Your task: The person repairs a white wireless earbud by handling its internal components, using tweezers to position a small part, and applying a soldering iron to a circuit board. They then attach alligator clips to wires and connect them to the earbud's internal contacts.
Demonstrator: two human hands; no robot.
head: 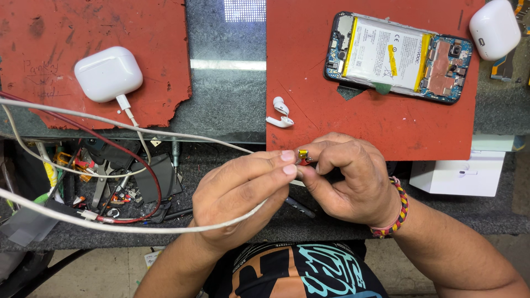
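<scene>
Looking down from the head camera, both hands meet at mid-frame above the dark front edge of the work surface: the left hand and the right hand each close fingertips on a tiny gold-and-red component, the pinch grip suiting a part too small to hold any other way. A white cable passes under the left hand. Just beyond the hands, two loose white earbuds lie on the near edge of a red rubber mat, within easy reach. Farther back on that mat rests an opened smartphone, back cover off, its white rectangular battery bearing a yellow label strip. A white rounded earbud case, plugged into a cable, sits on a second worn red mat; another white case lies at top right. A white box stands at right, and a tray of small tools at left.
</scene>
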